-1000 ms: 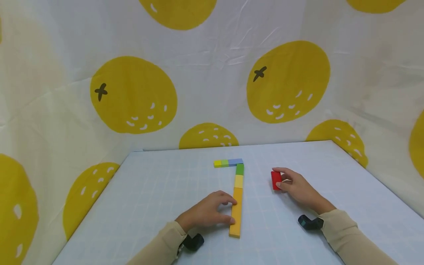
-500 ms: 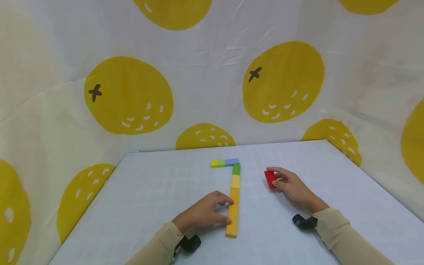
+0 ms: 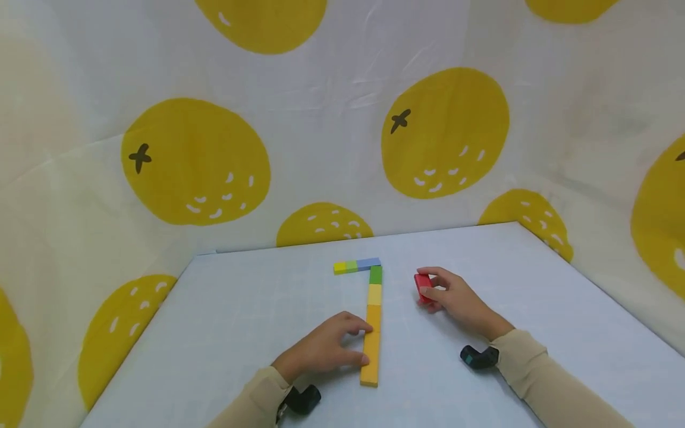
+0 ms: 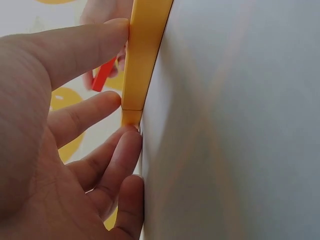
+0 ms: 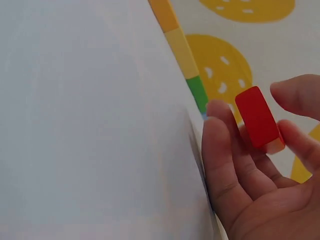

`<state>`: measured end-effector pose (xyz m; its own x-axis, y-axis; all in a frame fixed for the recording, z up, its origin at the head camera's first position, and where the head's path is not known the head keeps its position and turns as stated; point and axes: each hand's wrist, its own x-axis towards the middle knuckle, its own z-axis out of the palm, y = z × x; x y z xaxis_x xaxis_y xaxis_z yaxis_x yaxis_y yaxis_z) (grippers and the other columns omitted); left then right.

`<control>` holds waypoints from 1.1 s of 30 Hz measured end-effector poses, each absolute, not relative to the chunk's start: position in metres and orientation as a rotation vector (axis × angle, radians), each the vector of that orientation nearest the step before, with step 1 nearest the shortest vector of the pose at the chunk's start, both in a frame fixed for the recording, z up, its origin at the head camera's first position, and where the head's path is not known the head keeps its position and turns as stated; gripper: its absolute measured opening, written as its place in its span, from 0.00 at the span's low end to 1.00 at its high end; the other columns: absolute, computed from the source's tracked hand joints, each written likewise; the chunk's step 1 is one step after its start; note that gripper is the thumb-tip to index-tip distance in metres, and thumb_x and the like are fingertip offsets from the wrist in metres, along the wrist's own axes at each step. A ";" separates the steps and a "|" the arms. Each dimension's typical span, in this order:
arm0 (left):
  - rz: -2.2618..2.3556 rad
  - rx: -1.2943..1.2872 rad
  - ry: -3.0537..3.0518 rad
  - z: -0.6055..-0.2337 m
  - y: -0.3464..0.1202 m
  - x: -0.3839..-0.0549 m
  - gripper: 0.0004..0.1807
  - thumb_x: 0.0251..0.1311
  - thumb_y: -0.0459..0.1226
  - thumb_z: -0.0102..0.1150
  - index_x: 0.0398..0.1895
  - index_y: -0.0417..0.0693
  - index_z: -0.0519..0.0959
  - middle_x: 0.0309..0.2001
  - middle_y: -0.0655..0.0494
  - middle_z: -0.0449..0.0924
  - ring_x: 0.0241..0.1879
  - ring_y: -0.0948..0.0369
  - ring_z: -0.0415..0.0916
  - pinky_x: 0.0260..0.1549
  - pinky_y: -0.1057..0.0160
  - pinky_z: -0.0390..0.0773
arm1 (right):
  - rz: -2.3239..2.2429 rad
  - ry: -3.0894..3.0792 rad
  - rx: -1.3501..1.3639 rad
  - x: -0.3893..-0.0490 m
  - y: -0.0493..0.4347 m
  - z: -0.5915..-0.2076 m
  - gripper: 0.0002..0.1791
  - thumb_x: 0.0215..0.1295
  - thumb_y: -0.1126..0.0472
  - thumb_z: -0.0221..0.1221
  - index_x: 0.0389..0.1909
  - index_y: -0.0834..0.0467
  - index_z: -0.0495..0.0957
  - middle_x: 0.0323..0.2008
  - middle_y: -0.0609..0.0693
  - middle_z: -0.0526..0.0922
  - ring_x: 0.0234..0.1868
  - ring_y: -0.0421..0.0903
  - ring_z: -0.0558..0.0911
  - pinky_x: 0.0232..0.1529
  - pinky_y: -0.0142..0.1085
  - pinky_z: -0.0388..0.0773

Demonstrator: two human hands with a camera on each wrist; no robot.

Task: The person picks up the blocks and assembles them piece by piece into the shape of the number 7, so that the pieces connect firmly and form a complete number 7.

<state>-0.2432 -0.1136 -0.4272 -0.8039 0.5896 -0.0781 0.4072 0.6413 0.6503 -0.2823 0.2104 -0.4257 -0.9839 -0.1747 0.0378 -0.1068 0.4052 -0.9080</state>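
Observation:
My left hand rests beside the orange blocks in the head view. In the left wrist view its thumb and index fingertip touch the near side of an orange block, without wrapping round it. To the right of the row, my right hand holds a red block between thumb and fingers, tilted. The right wrist view shows the red block end-on, close to the curled fingers. Beyond the orange blocks the row continues with a pale yellow block and a green block.
At the row's far end, a yellow block, a light green block and a blue block lie crosswise, reaching left. All lie on a white table. A white curtain with large yellow fruit prints stands behind.
My right hand has brought the red block slightly left, toward the row, and tilted it. My left hand stays at the orange blocks. The head view has turned a little to the right.

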 end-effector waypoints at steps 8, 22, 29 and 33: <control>0.932 0.810 2.578 -0.421 -0.110 -0.242 0.26 0.54 0.56 0.73 0.57 0.68 0.80 0.55 0.69 0.72 0.52 0.66 0.70 0.57 0.55 0.73 | -1.633 2.642 -0.198 -0.293 0.204 -0.420 0.36 0.64 0.54 0.68 0.70 0.52 0.63 0.54 0.59 0.72 0.43 0.52 0.81 0.40 0.40 0.83; 0.933 0.728 2.569 -0.424 -0.110 -0.240 0.26 0.52 0.56 0.74 0.56 0.71 0.81 0.54 0.71 0.73 0.51 0.66 0.71 0.56 0.54 0.75 | -1.757 2.551 -0.264 -0.312 0.182 -0.413 0.37 0.68 0.59 0.64 0.75 0.52 0.59 0.54 0.61 0.75 0.45 0.54 0.84 0.45 0.41 0.83; 0.973 0.732 2.549 -0.423 -0.113 -0.240 0.25 0.52 0.55 0.74 0.55 0.71 0.81 0.53 0.72 0.72 0.52 0.66 0.70 0.57 0.54 0.74 | -1.801 2.506 -0.236 -0.320 0.173 -0.407 0.38 0.66 0.57 0.65 0.73 0.58 0.59 0.59 0.62 0.74 0.48 0.54 0.83 0.49 0.42 0.82; 0.981 0.741 2.542 -0.425 -0.112 -0.240 0.25 0.52 0.55 0.74 0.55 0.72 0.81 0.53 0.72 0.72 0.52 0.67 0.70 0.57 0.54 0.74 | -1.795 2.484 -0.278 -0.325 0.172 -0.404 0.34 0.68 0.59 0.64 0.71 0.59 0.61 0.59 0.63 0.74 0.50 0.56 0.83 0.51 0.43 0.81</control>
<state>-0.2404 -0.1120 -0.4254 -0.8156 0.5692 -0.1041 0.3517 0.6304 0.6920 -0.3245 0.1717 -0.4045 -0.9816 -0.1833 0.0538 -0.1086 0.3038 -0.9465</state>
